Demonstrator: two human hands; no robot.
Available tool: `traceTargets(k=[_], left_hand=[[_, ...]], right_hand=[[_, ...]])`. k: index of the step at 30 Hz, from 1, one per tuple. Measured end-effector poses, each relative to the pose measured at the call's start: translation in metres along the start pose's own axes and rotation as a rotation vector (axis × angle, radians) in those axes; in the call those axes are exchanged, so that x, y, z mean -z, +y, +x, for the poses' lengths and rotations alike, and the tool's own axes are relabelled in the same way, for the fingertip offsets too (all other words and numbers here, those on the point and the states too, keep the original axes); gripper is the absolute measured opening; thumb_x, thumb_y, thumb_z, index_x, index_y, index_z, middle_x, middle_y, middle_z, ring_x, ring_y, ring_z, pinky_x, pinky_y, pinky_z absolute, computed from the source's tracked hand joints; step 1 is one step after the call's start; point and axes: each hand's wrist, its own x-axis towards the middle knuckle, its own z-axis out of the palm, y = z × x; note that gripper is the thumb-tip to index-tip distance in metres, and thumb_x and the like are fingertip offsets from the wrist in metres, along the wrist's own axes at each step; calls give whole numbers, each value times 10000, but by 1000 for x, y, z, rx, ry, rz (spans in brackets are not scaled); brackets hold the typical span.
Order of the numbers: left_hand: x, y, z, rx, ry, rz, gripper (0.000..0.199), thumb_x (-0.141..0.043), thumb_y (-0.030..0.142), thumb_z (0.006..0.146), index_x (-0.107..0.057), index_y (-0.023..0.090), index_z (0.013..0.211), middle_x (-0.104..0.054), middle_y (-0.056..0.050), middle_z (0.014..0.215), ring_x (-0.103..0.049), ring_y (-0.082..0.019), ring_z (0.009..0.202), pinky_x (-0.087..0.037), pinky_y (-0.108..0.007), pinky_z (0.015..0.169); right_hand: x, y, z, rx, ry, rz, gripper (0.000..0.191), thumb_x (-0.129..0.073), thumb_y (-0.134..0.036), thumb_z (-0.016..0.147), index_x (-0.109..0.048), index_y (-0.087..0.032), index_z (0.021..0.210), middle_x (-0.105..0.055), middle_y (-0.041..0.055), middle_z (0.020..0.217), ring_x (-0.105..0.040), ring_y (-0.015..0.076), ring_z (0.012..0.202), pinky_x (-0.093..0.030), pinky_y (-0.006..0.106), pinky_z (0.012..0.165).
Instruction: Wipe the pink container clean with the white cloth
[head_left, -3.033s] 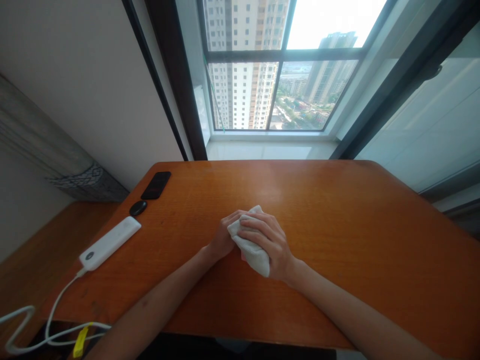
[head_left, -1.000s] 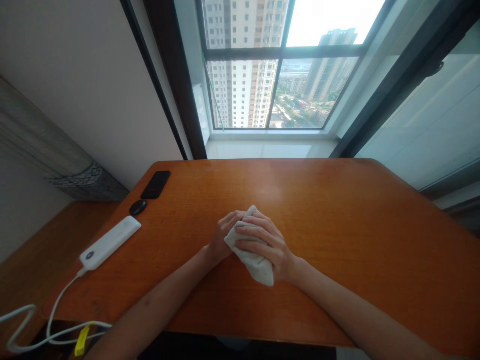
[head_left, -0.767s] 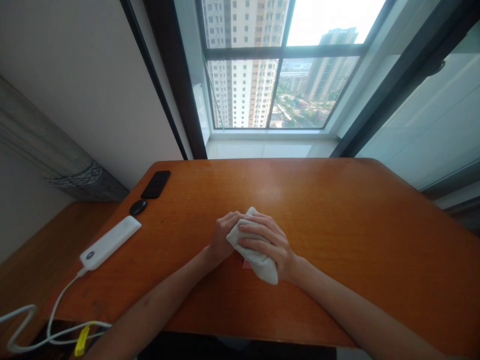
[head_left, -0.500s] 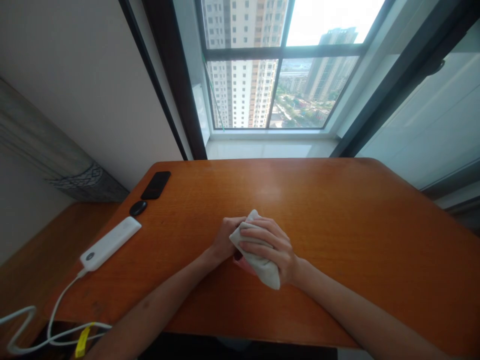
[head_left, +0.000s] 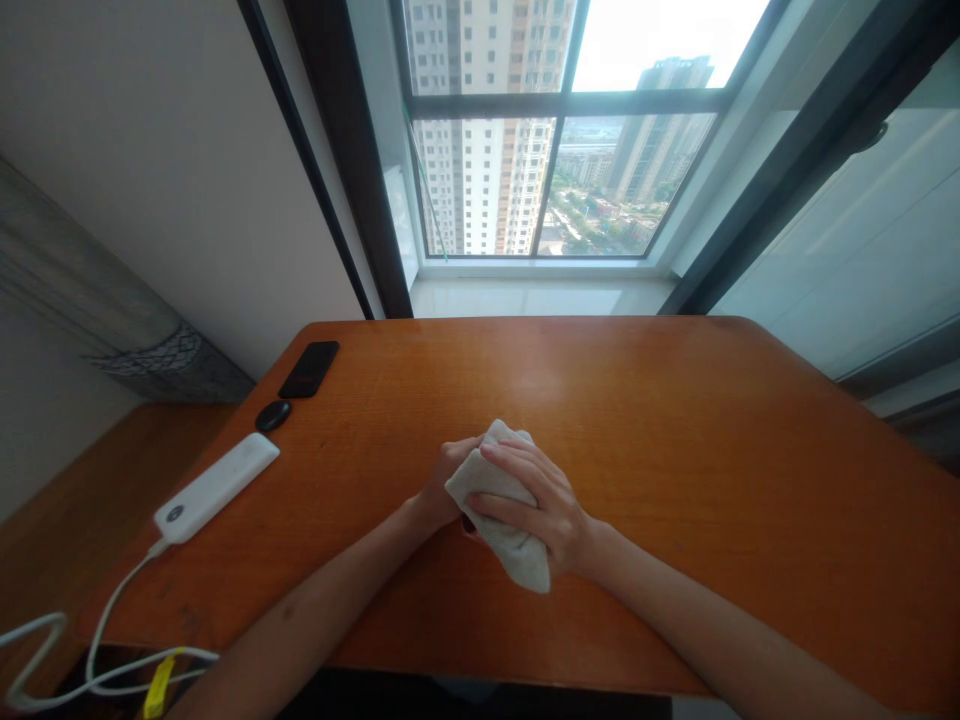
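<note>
A folded white towelling cloth (head_left: 501, 540) is bunched between my two hands near the middle of the table. My left hand (head_left: 450, 482) grips its left side, with the fingers partly under it. My right hand (head_left: 536, 510) lies over the cloth, fingers spread across its top. A small pinkish object with a dark spot (head_left: 470, 525) shows beneath the cloth by my left wrist. Most of it is hidden, so I cannot tell what it is.
The orange-brown wooden table (head_left: 660, 480) has a black phone (head_left: 309, 369), a black oval object (head_left: 272, 416) and a white power bank (head_left: 216, 489) at its left. A white cable with a yellow tag (head_left: 158, 686) trails off the front-left edge. A tall window stands behind.
My hands have rubbed and turned the cloth, its lower end shifting down and left. The pinkish object shows a little less now. The items on the table have not moved.
</note>
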Motion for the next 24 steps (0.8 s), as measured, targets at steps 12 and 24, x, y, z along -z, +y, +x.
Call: traceTargets(k=[12, 24], left_hand=[[14, 9, 8, -100, 364, 67, 285, -579, 369, 1131, -802, 264, 1276, -839, -85, 1282, -776, -295, 1124, -657, -520, 1013], [17, 12, 5, -147, 142, 205, 349, -573, 304, 1092, -691, 254, 1416, -795, -109, 1379, -771, -323, 1229, -647, -505, 1120]], right_hand=[[-8, 9, -2, -144, -31, -156, 591, -644, -324, 1048, -579, -211, 1624, -610, 171, 1660, -427, 436, 1639, -400, 735, 1298], [-5, 11, 3, -61, -69, -239, 507, -636, -327, 1053, -658, -226, 1550, -730, 121, 1530, -508, 424, 1589, -515, 675, 1235]])
